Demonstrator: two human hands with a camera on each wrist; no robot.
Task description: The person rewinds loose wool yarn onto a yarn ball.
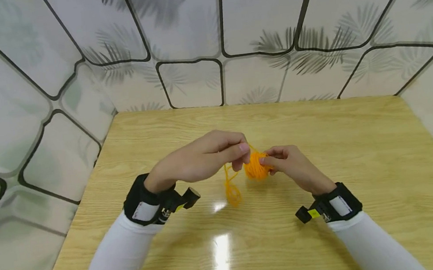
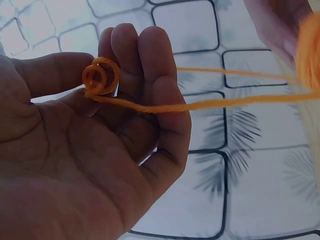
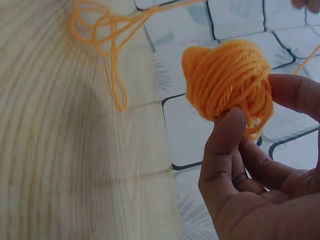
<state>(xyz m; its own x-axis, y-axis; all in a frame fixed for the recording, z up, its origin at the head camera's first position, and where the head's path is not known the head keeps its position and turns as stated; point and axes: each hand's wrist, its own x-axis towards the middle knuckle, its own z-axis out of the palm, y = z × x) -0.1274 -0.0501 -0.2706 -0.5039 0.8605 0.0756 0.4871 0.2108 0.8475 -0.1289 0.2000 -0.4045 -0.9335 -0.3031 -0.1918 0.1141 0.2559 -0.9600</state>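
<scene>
An orange ball of yarn (image 1: pixel 256 169) is held by my right hand (image 1: pixel 295 168), whose thumb and fingers pinch its right side. In the right wrist view, wound strands cover the ball (image 3: pixel 227 80) and a short loop hangs from its underside. Just left of the ball, my left hand (image 1: pixel 203 158) pinches the yarn. The left wrist view shows small curls of yarn (image 2: pixel 102 76) between thumb and fingers, with a strand (image 2: pixel 200 106) running across to the ball. A loose tangle of yarn (image 1: pixel 233 194) hangs down or lies below the left hand; which, I cannot tell.
Both hands are above a light wooden table (image 1: pixel 362 145). A patterned wall covering (image 1: pixel 194 84) rises behind the table's far edge and along its sides. Black wrist cameras (image 1: pixel 191 196) stick out from both wrists.
</scene>
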